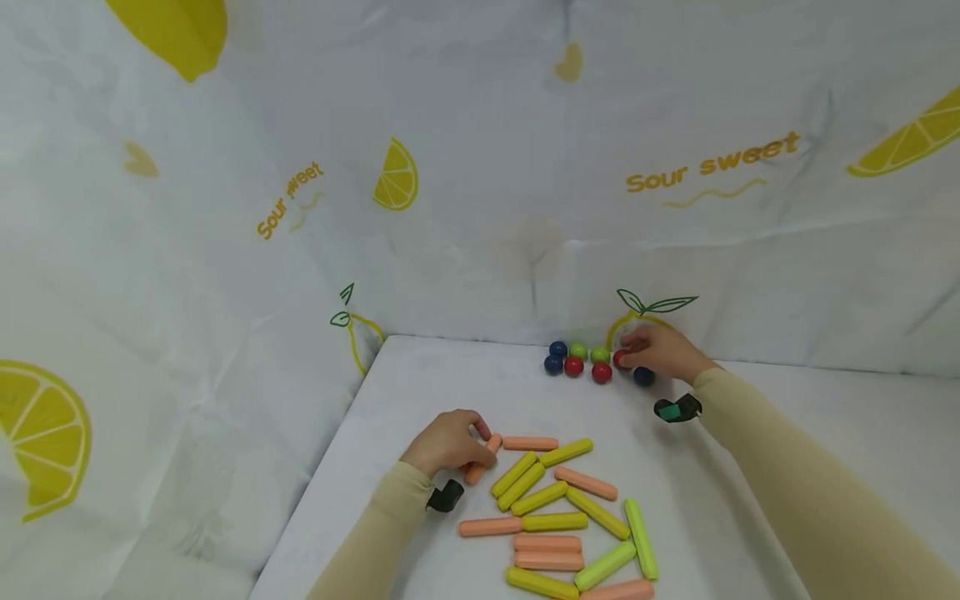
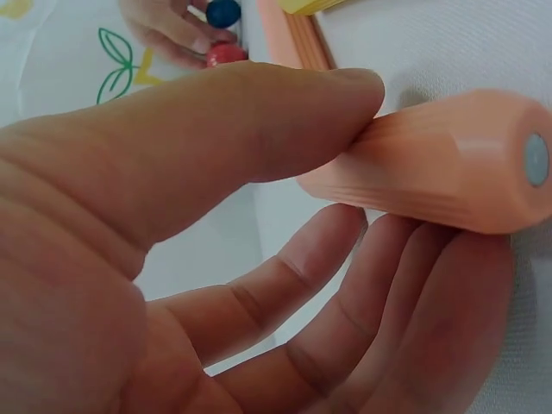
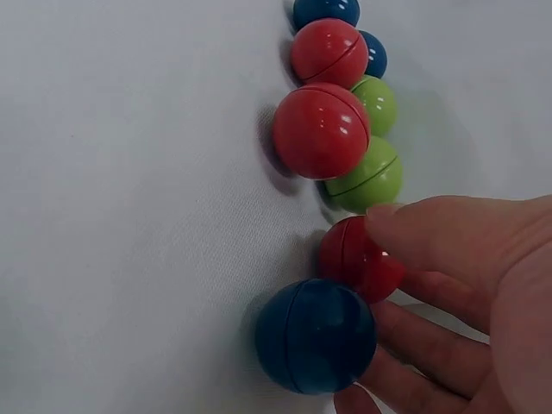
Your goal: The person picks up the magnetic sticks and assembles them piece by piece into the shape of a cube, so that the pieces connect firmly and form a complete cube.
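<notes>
My left hand (image 1: pixel 446 442) pinches an orange magnetic stick (image 2: pixel 440 164) between thumb and fingertips, at the left of the loose sticks on the white table. A pale metal disc shows in the stick's end in the left wrist view. At the back of the table, my right hand (image 1: pixel 665 353) holds a red ball (image 3: pixel 347 250), thumb on its near side and fingers behind it. Close to those fingers sits a dark blue ball (image 3: pixel 315 336). Green balls (image 3: pixel 371 177) and another red ball (image 3: pixel 319 131) stand beside the held one.
Several yellow sticks (image 1: pixel 555 522), orange sticks (image 1: pixel 547 543) and lime sticks (image 1: pixel 641 537) lie spread across the front of the white table (image 1: pixel 420 375). Blue balls (image 1: pixel 553 364) end the ball row on the left. A lemon-print cloth (image 1: pixel 480 250) hangs behind.
</notes>
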The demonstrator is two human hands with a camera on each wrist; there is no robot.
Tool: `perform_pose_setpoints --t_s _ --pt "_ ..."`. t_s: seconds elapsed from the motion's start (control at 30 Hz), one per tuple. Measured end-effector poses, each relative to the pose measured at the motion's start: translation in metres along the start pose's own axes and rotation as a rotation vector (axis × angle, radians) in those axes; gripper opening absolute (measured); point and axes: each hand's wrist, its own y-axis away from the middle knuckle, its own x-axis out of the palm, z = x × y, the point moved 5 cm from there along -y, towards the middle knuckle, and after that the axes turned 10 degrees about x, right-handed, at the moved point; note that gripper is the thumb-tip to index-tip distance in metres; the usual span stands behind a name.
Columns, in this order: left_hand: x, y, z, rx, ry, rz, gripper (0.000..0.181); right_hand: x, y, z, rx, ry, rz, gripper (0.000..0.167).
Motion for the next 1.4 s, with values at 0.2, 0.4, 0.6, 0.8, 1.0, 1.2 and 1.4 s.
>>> perform_pose_setpoints --t_s 0.2,0.4,0.6,0.8,1.0,1.2,1.4 --pt "-0.002 0.001 0.000 0.001 0.007 -0.014 0.026 -0.001 0.001 0.009 0.025 0.030 0.016 0.047" --pt "-0.003 0.001 0.005 -0.016 0.019 -0.008 0.022 0.001 -0.004 0.008 0.031 0.044 0.035 0.044" --pt "-0.002 -0.001 -0.004 0.012 -0.026 -0.008 0.021 -0.009 0.012 0.009 0.001 0.075 -0.027 0.039" --pt "-0.006 0.004 -0.013 0.003 -0.093 -0.056 0.016 -0.001 0.048 0.026 -0.025 -0.012 -0.060 0.043" --pt "0.000 0.008 -0.028 0.101 -0.082 -0.028 0.018 0.034 0.093 0.041 -0.034 -0.070 -0.044 0.040" --pt "0.007 0.014 -0.046 0.192 -0.135 -0.018 0.019 0.059 0.132 0.059 -0.070 -0.147 -0.004 0.041" --pt "0.014 0.022 -0.064 0.315 -0.131 0.015 0.021 0.073 0.157 0.075 -0.070 -0.230 0.040 0.038"
